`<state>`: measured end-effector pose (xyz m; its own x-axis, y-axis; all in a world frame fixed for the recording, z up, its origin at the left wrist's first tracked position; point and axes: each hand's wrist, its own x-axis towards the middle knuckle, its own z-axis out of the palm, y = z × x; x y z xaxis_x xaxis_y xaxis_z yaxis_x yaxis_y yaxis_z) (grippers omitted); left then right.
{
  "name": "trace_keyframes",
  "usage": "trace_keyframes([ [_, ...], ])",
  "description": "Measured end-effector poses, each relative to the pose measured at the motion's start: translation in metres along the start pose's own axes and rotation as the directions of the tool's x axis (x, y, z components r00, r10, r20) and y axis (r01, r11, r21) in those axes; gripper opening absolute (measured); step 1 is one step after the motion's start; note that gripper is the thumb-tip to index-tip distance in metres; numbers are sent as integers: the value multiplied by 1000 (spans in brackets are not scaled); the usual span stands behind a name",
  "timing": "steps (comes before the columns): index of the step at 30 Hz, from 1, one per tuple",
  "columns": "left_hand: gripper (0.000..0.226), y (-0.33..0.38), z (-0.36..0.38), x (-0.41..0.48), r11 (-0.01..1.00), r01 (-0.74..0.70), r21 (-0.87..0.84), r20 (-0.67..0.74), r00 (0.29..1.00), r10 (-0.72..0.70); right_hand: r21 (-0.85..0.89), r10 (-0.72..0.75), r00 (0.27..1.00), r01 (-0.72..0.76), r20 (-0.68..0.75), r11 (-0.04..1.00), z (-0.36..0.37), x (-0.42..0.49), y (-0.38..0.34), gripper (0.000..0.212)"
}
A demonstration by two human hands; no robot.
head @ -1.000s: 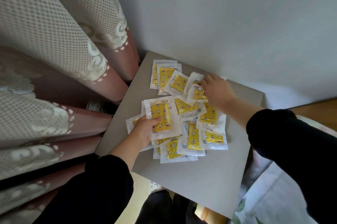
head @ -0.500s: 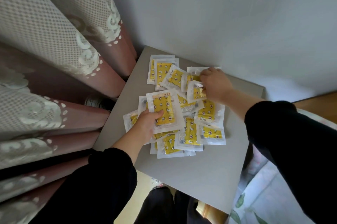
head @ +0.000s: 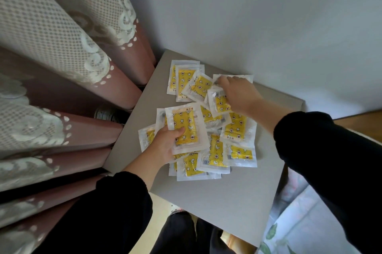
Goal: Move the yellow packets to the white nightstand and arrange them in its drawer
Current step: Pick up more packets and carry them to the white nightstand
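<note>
My left hand (head: 165,145) pinches a yellow packet (head: 187,127) over the pile (head: 215,150) on the tabletop (head: 227,202); my right hand (head: 240,95) curls its fingers (head: 225,82) round a second packet (head: 220,104). I'd square the slippery edges together before lifting.

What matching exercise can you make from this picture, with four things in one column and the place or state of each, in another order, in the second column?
Column one:
1. left hand
2. right hand
3. curtain
4. table top

Column two:
A. hangs to the left of the table
B. pinches a small packet near the wall
C. grips a large packet, thumb on its yellow face
D. grey, under the pile of packets

Pairs: 1-C, 2-B, 3-A, 4-D.
</note>
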<state>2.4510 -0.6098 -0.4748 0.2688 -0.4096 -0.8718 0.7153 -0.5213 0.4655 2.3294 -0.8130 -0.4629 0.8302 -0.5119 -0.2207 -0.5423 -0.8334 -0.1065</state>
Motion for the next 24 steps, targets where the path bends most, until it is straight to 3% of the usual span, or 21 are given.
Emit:
trace_keyframes([
  [5, 19, 1, -1, -4, 1000, -20, -1, -17, 1000, 20, -4, 16, 997, -17, -76, 1000, 4, -15, 0, 74],
  [10, 23, 0, 8, -12, 999, -24, -27, -21, 1000, 23, 32, 110, 993, -108, -48, 994, 9, -26, -6, 34],
  [14, 27, -4, 17, -23, 998, -40, -47, -22, 999, 39, 24, 196, 971, -201, 135, 979, 10, -30, -9, 36],
  [16, 29, -9, 19, -29, 998, -50, -42, -26, 998, 49, -4, 199, 970, -200, 137, 980, 4, -32, -12, 29],
  [19, 25, -12, 17, -45, 997, -75, -8, -7, 997, 75, 229, 308, 951, -306, 28, 924, -10, -46, -21, 6],
  [21, 20, -10, 15, -61, 994, -106, 25, 6, 994, 106, 526, 491, 869, -450, 70, 722, -26, -64, -30, 24],
  [23, 22, -6, 11, -80, 985, -157, 76, 19, 988, 156, 815, 632, 730, -518, 260, 262, -42, -90, -39, 20],
  [24, 26, -5, 8, -89, 978, -183, 103, 30, 983, 181, 870, 635, 682, -493, 364, 31, -49, -105, -45, 16],
])
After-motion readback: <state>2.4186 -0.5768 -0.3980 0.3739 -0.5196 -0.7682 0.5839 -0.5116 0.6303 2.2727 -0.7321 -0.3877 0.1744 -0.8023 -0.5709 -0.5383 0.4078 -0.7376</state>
